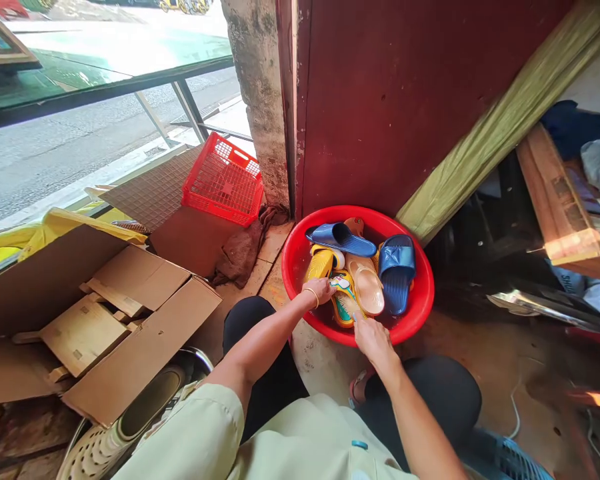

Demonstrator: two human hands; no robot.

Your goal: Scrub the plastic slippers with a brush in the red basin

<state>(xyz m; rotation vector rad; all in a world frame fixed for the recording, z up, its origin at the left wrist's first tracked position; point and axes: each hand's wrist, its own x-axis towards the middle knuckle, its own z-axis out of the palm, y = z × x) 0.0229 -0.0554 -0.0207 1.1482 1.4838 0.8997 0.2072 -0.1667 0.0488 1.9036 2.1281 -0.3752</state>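
Note:
A red basin (423,293) in front of me holds several slippers. My left hand (321,291), with a bracelet at the wrist, is closed on the side of a yellow-and-green slipper (345,303). At that slipper's near end, my right hand (373,335) has its fingers curled together; a small bluish bit shows at the fingertips, too small to name. Beside it lies a beige slipper (366,283). Blue slippers rest on the pile, one (341,238) at the back and one (398,275) at the right. A yellow slipper (320,264) sits behind my left hand.
An open cardboard box (150,340) with wooden pieces stands at left, near a red plastic crate (225,180) and a brown rag (240,253). A dark red panel (380,107) rises behind the basin. A wooden shelf (560,193) with cloth stands at right.

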